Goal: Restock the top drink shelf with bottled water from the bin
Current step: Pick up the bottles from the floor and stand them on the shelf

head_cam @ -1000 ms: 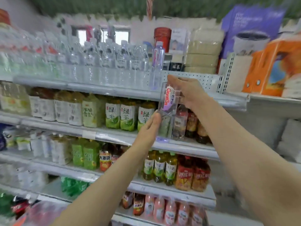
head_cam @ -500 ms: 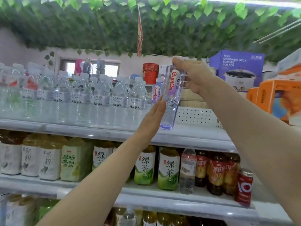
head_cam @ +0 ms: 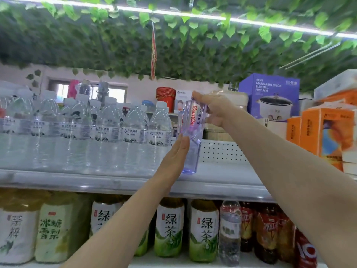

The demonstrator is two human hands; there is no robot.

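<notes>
Head view: the right hand (head_cam: 214, 110) is clenched around the upper part of a purple-tinted Ganten water bottle (head_cam: 191, 144). Its fingers wrap over the label from the right, and the forearm reaches up and across from the lower right. The left hand (head_cam: 173, 157) is released and flat, with straight fingers pressed against the bottle's lower left side and the arm stretched up from below.

The bottle stands nearly upright at the front of the top shelf (head_cam: 222, 177), just right of the packed row of clear water bottles (head_cam: 135, 136). Whether its base has fully settled on the shelf is hard to tell.

The bottle looks tall and narrow and is held high, so letting go before the base sits flat could tip it. It might fall into the neighbouring row or forward over the shelf lip onto the green tea bottles (head_cam: 170, 227) below. A hard sideways push from the flat palm could do the same. The bin is out of sight.
</notes>
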